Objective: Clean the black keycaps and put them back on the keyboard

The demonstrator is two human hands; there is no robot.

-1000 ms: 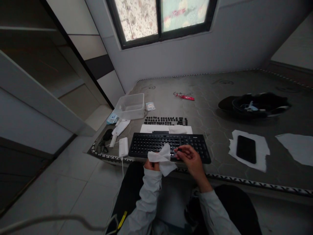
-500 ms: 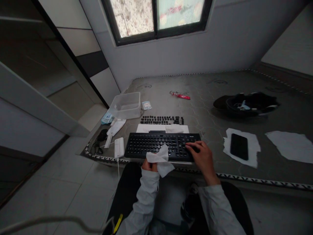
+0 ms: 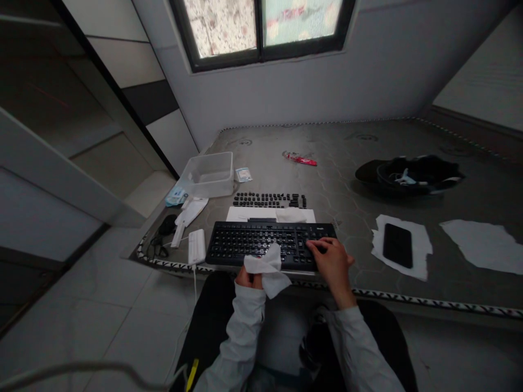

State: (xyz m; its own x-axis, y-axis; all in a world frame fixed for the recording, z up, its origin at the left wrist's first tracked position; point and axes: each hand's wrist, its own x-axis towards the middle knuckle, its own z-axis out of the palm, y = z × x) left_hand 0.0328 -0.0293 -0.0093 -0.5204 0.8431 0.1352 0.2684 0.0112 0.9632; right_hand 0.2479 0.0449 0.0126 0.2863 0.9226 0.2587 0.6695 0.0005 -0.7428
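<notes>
A black keyboard (image 3: 249,239) with its keycaps off over much of its face lies along the near edge of the covered table. My left hand (image 3: 247,279) is closed on a crumpled white tissue (image 3: 265,268) in front of the keyboard's lower edge. Over the keyboard's right side, my right hand (image 3: 333,264) is bent with thumb and forefinger together at the number keys; what they hold, if anything, is too small to make out. Behind the keyboard, loose black keycaps (image 3: 261,200) lie in rows. Between them and the keyboard is a white sheet (image 3: 237,214) with a folded tissue (image 3: 291,215) on it.
A clear plastic box (image 3: 210,174) stands at the back left, near a small packet (image 3: 244,175). A white power bank (image 3: 196,246) and a black mouse (image 3: 168,224) lie left. To the right are a phone (image 3: 397,245) on tissue, a black cap (image 3: 408,174) and another tissue (image 3: 484,245).
My right hand has shifted slightly left over the number keys and turned a little. The left hand keeps the tissue in nearly the same place. The camera view has moved slightly.
</notes>
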